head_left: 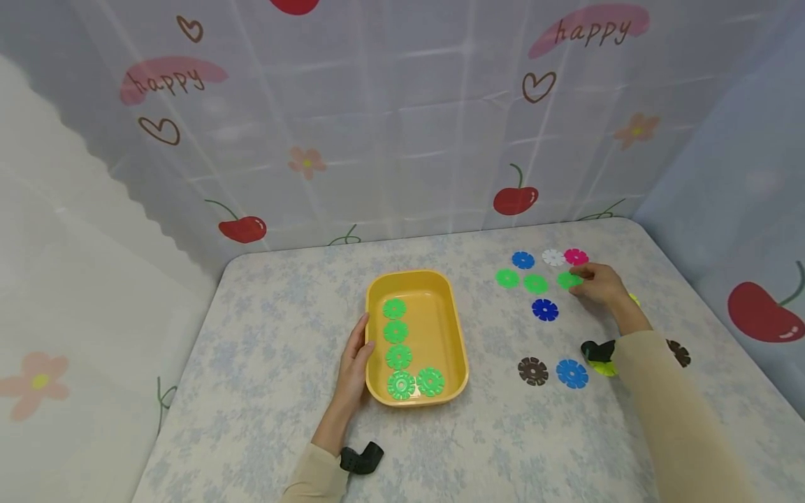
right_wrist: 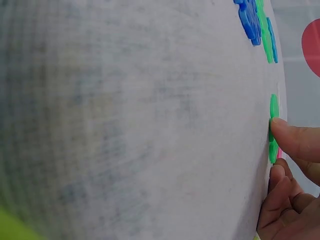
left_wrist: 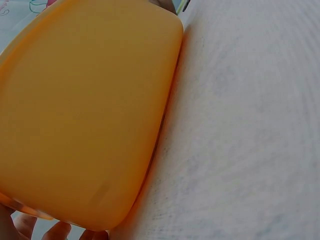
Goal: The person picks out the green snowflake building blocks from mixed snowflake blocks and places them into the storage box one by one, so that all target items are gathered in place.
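My left hand [head_left: 352, 370] grips the left side of a yellow plastic tray [head_left: 441, 307], thumb by its rim. Inside lie several green notched discs, one of them a green disc [head_left: 399, 357] in a column along the left wall. In the left wrist view the outside of the tray [left_wrist: 90, 110] fills much of the picture, fingertips [left_wrist: 57, 231] at its lower edge. At the table's far right, my right hand [head_left: 600, 285] pinches a green notched building disc [head_left: 568, 280] between thumb and fingers. That disc [right_wrist: 273, 127] appears edge-on in the right wrist view.
Left of the pinched disc are two more green discs [head_left: 536, 283]. Around them lie a blue disc [head_left: 523, 260], white disc [head_left: 553, 258], pink disc [head_left: 576, 256] and dark blue disc [head_left: 553, 310]. Nearer are brown [head_left: 533, 372], light blue [head_left: 571, 374] and yellow-green discs. A printed curtain [head_left: 402, 140] hangs behind.
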Tool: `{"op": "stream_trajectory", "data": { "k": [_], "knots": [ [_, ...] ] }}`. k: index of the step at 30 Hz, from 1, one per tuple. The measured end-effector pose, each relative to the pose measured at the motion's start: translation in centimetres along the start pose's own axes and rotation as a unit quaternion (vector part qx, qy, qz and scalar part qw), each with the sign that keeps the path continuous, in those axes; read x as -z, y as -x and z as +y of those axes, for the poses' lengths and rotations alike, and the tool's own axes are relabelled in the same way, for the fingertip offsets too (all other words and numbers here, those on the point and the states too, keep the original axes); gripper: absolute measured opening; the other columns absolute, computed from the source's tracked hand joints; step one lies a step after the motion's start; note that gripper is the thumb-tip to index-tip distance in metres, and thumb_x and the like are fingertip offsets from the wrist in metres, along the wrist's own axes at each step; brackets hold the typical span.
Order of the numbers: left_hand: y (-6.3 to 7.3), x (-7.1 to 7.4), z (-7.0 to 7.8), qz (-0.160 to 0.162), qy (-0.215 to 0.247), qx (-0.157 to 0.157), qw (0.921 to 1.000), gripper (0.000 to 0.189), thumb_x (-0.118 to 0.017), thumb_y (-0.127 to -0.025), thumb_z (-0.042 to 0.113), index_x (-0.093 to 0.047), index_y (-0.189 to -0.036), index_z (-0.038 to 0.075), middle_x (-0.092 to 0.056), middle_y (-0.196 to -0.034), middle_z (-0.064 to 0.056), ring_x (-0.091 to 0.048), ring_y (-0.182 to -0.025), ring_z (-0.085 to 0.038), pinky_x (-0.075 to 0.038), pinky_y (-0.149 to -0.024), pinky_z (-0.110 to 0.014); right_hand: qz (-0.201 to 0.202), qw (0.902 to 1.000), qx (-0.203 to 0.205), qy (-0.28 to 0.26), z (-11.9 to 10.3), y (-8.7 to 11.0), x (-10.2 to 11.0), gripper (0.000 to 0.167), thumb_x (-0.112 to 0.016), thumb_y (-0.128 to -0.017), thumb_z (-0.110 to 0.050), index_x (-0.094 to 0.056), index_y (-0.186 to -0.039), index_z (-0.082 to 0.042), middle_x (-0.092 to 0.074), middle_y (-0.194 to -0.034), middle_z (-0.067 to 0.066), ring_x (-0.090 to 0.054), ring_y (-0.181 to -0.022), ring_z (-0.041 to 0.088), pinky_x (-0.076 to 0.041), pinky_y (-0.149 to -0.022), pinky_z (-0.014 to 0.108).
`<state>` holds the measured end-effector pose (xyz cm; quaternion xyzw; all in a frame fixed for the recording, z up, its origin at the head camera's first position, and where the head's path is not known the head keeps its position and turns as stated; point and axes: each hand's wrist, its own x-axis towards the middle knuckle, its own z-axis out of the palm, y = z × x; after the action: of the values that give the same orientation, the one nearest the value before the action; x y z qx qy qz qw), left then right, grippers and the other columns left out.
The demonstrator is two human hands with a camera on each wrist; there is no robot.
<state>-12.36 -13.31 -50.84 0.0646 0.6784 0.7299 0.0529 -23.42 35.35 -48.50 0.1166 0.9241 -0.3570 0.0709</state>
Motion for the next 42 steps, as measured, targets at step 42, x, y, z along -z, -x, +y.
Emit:
{"op": "stream_trajectory", "data": {
  "k": [42],
  "knots": [
    [0.0, 0.1, 0.0, -0.003, 0.005, 0.000, 1.0000, 0.053, -0.035, -0.107, 0.017, -0.021, -0.157, 0.024, -0.011, -0.165, 0.001, -0.013, -0.152, -0.022, -0.033, -0.104, -0.007, 0.006, 0.9962, 0.001, -0.087, -1.0, 0.5, 1.6, 0.040, -0.055, -0.095, -0.001, -0.048, -0.134, 0.010, -0.051, -0.107, 0.016, -0.054, -0.076, 0.005, -0.049, -0.063, 0.020]
  ]
}}
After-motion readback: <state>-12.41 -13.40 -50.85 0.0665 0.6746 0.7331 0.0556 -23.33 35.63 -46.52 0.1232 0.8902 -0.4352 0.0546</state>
